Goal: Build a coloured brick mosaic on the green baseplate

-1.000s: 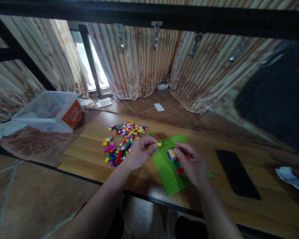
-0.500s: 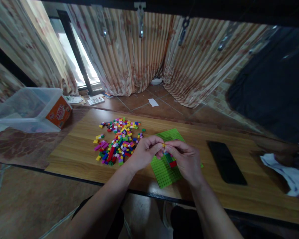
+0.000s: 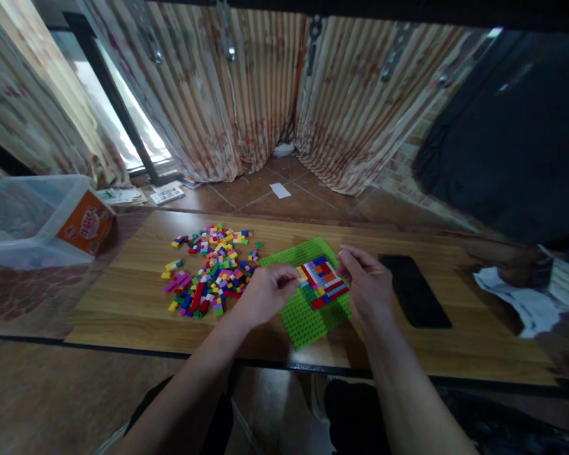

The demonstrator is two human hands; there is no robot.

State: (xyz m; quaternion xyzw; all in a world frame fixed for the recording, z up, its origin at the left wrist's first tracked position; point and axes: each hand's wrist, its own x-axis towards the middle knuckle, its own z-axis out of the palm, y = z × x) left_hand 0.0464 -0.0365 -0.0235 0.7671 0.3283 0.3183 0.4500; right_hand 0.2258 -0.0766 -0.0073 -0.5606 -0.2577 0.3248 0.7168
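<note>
A low, many-coloured block of toy building bricks [image 3: 323,281] sits on the green baseplate [image 3: 308,325]. At the block's left side, my left hand [image 3: 272,291] is closed in a pinch; whatever lies between its fingertips is too small to make out. My right hand [image 3: 367,284] hovers by the block's right side, thumb and forefinger pinched on what looks like a small yellow brick [image 3: 340,253], mostly covered by the fingers. A loose pile of mixed bricks [image 3: 218,268] spreads over the table left of the baseplate.
A black phone-like slab [image 3: 415,291] lies on the wooden table [image 3: 123,303] to the right, with crumpled white paper [image 3: 507,294] beyond it. At the far left stands a clear plastic bin [image 3: 33,221] with an orange label. Curtains [image 3: 256,95] hang behind.
My hands, which met over the baseplate at a small yellow brick, have drawn apart to either side. The coloured brick block between them is now uncovered. The view has shifted slightly.
</note>
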